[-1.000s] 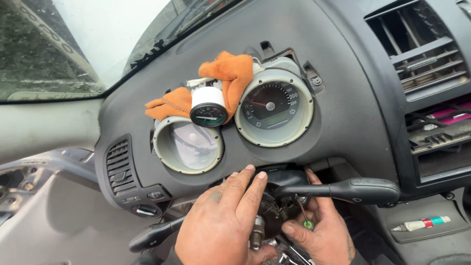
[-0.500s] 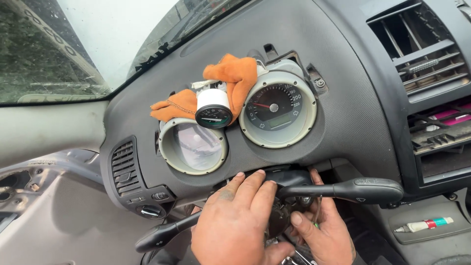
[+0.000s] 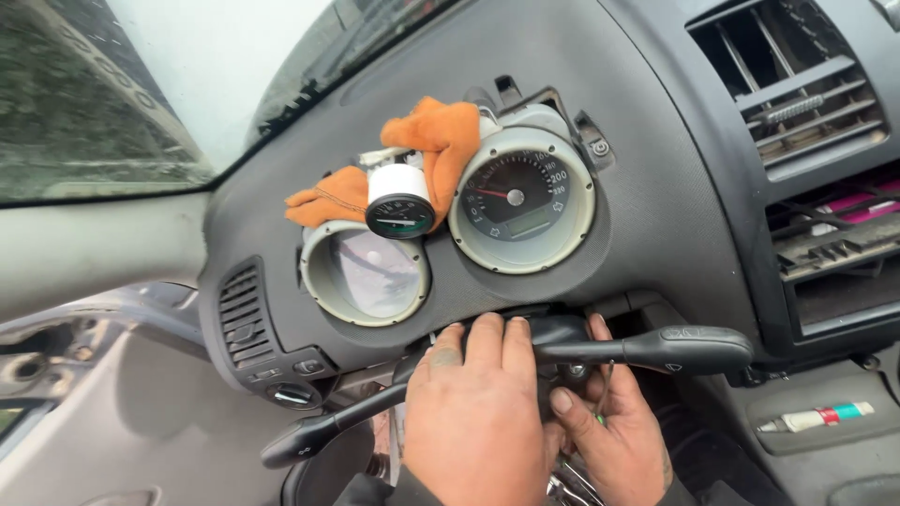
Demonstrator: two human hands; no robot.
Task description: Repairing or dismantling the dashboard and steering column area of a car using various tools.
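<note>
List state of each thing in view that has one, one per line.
Left hand: flat on the steering-column switch housing.
Right hand: fingers curled under it.
Right stalk: attached.
Left stalk: attached.
Speedometer: seated.
Left gauge opening: empty.
Small gauge: loose.
Orange cloth: draped on the dashboard.

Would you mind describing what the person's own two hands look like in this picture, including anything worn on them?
Both hands are bare: no gloves, rings or watch show. The left hand is smudged with dark grime across the knuckles and nails. The right hand is likewise dirty, with short nails and a dark mark near the wrist that may be a tattoo. A dark cuff edge shows below the left hand; the arms are out of view.
</note>
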